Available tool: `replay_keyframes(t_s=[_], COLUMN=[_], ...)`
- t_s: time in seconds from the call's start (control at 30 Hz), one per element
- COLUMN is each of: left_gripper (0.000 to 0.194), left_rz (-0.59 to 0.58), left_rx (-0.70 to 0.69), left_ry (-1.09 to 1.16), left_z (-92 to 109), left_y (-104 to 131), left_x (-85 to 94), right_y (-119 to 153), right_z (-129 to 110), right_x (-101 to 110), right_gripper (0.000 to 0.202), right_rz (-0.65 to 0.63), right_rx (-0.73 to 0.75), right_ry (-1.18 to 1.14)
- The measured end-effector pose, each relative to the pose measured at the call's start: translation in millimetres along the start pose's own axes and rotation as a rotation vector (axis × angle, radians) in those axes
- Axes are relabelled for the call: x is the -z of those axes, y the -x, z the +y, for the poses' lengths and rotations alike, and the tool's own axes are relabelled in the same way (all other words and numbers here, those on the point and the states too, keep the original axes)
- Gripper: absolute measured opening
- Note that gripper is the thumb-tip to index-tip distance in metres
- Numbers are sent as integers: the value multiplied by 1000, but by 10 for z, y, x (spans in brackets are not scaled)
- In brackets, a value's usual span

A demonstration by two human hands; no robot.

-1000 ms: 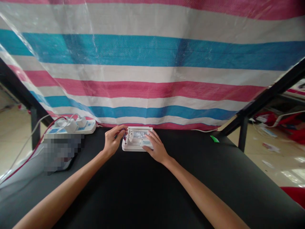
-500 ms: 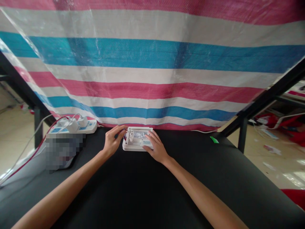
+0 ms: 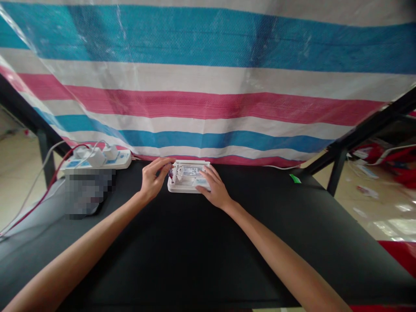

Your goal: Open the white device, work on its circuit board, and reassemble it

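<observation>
A white plastic device lies at the far edge of the black table, its upper face showing a printed label, small vent holes and a raised rim at the back. My right hand rests over its right end and steadies it, fingers across the top and thumb along the front. At the left end, my left hand is closed, thumb and fingertips brought together beside a small dark purplish part. What exactly those fingertips hold is too small to make out.
A white power strip with several plugs and cables stands at the back left, a blurred-out dark object in front of it. On the right lies a green scrap. A striped plastic sheet hangs behind the black table.
The view has tipped downward, so everything sits differently in the picture. Both hands keep nearly the same places on the device, which stays where it was on the table.
</observation>
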State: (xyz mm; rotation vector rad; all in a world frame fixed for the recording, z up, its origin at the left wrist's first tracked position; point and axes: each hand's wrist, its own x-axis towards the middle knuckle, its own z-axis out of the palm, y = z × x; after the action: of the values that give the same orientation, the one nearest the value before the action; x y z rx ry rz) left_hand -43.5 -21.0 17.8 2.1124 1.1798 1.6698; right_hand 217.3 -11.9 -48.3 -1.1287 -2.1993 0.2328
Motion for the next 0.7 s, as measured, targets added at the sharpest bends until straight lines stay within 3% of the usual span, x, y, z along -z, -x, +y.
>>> replay_keyframes(t_s=[0.17, 0.37, 0.57, 0.7], left_gripper=[20, 25, 19, 23], left_rz=[105, -13, 126, 41], left_rx=[-33, -26, -33, -38], left_ry=[-68, 7, -19, -3], left_z=[-7, -2, 77, 46], left_y=[11, 10, -5, 16], left_x=[-23, 1, -27, -10], right_y=[1, -4, -10, -7], right_z=[-10, -6, -1, 11], right_x=[11, 5, -10, -18], right_gripper=[68, 67, 71, 72], right_rz=[9, 13, 21, 17], right_rx=[17, 16, 16, 20], right_ry=[14, 5, 15, 24])
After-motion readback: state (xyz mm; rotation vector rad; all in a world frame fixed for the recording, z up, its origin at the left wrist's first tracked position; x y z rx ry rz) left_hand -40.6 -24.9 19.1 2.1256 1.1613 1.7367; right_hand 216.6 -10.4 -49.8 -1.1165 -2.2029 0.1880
